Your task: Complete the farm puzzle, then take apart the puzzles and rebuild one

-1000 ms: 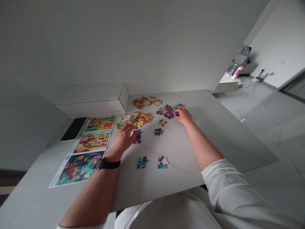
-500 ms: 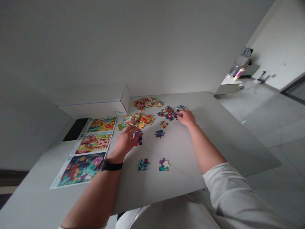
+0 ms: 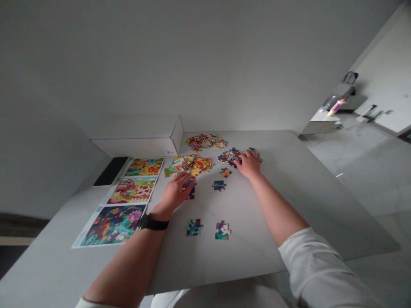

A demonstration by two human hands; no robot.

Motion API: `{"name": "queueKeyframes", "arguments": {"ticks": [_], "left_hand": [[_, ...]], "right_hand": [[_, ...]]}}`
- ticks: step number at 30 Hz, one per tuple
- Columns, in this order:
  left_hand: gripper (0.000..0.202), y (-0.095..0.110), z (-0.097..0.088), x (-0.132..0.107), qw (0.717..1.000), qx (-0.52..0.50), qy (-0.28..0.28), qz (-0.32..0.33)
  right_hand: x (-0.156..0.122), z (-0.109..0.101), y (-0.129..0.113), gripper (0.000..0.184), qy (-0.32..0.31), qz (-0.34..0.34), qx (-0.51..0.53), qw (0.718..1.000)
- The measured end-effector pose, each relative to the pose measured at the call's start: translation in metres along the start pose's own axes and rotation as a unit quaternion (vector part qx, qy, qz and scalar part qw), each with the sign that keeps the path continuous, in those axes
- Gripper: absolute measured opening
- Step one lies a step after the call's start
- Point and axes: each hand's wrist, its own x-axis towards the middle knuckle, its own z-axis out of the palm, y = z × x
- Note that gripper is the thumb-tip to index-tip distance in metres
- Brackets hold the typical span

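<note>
My left hand [image 3: 175, 192] is closed around the edge of a dark blue and red puzzle piece [image 3: 192, 193], with thumb and fingers hiding part of it. My right hand [image 3: 249, 165] rests on a pile of dark puzzle pieces [image 3: 231, 155], its fingers spread over them. Just in front of that pile lie an orange puzzle piece [image 3: 225, 172] and a blue puzzle piece [image 3: 219, 185]. Closer to me are a teal leaf-patterned piece [image 3: 194, 227] and a purple, green and white piece [image 3: 222, 230], set apart from each other.
A yellow-orange pile of pieces [image 3: 189, 164] and a reddish pile [image 3: 205, 141] sit farther back. To the left lie a printed picture sheet [image 3: 105, 205] and a black phone-like slab [image 3: 111, 171]. A long white box [image 3: 138, 145] stands against the wall behind the table [image 3: 250, 252].
My right hand has shifted left across the dark pile, and its fingers have gone from bunched to spread. My left hand stays at its piece. The whole view has turned slightly.
</note>
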Motion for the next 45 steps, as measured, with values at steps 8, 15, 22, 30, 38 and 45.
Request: {"name": "queueKeyframes", "arguments": {"ticks": [8, 15, 22, 30, 38, 45], "left_hand": [[0.033, -0.001, 0.005, 0.001, 1.000, -0.009, 0.003, -0.001], [0.035, -0.002, 0.009, 0.001, 1.000, -0.016, -0.001, -0.004], [0.034, -0.005, 0.012, 0.002, 1.000, -0.013, -0.002, 0.008], [0.032, -0.003, 0.012, 0.002, 1.000, -0.026, -0.004, 0.014], [0.031, -0.001, 0.011, 0.002, 0.999, -0.045, -0.009, 0.007], [0.030, -0.003, 0.011, 0.002, 0.999, -0.042, -0.011, 0.009]], "right_hand": [[-0.006, 0.001, -0.004, 0.045, -0.003, 0.000, 0.003, 1.000], [-0.007, 0.007, -0.012, 0.053, -0.026, -0.045, 0.005, 0.999], [-0.005, 0.011, -0.007, 0.056, -0.037, -0.034, 0.001, 0.999], [-0.003, 0.009, -0.001, 0.038, 0.017, 0.039, 0.024, 0.999], [-0.001, 0.006, 0.007, 0.031, 0.010, 0.074, 0.026, 0.997], [-0.002, 0.003, 0.012, 0.028, 0.021, 0.091, 0.030, 0.995]]}}
